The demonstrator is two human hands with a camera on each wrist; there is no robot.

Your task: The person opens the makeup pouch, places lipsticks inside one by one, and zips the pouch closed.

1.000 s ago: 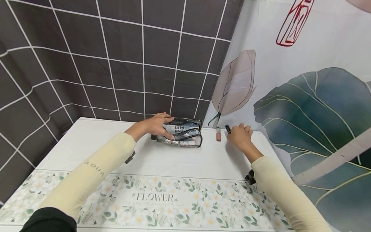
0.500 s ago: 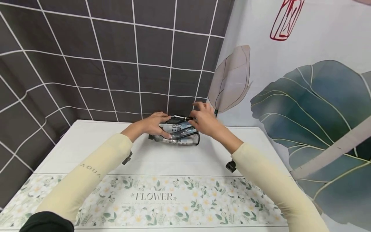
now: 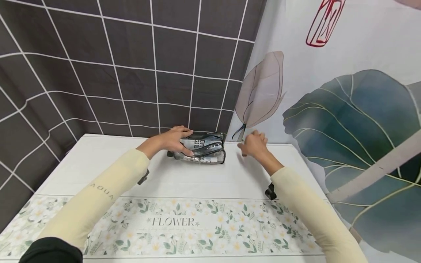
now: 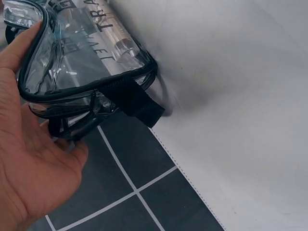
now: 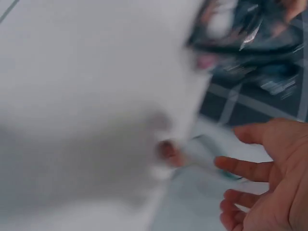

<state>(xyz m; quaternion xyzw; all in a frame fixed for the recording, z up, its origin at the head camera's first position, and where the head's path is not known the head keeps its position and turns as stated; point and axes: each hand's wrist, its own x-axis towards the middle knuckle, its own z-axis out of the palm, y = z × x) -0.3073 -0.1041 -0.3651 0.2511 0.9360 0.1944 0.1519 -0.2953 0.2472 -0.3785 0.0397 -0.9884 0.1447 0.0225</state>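
Observation:
In the head view a clear cosmetic bag [image 3: 208, 149] with black piping stands at the back of the white table, printed with dark lettering. My left hand [image 3: 175, 140] grips its left end, thumb across the front and fingers behind. Through the plastic in the left wrist view, a clear-ended tube [image 4: 120, 45] shows inside the bag [image 4: 62, 62]. To the right of the bag, my right hand [image 3: 254, 144] hovers near the table's back edge. Its fingers [image 5: 243, 168] are spread and hold nothing. Just beyond them lies a small pinkish tube [image 5: 172, 153], blurred, which the hand mostly hides in the head view.
A dark curtain with a white grid [image 3: 131, 84] rises behind the table, with a leaf-patterned light curtain [image 3: 292, 44] at the right. A flowered mat strip [image 3: 177, 233] runs along the table's front. A black strap tab [image 4: 134, 103] sticks out from the bag's end.
My right hand carried a dark slim tube from the right to the bag's top, then came back right without it. The left hand stays on the bag. The camera view shifted slightly.

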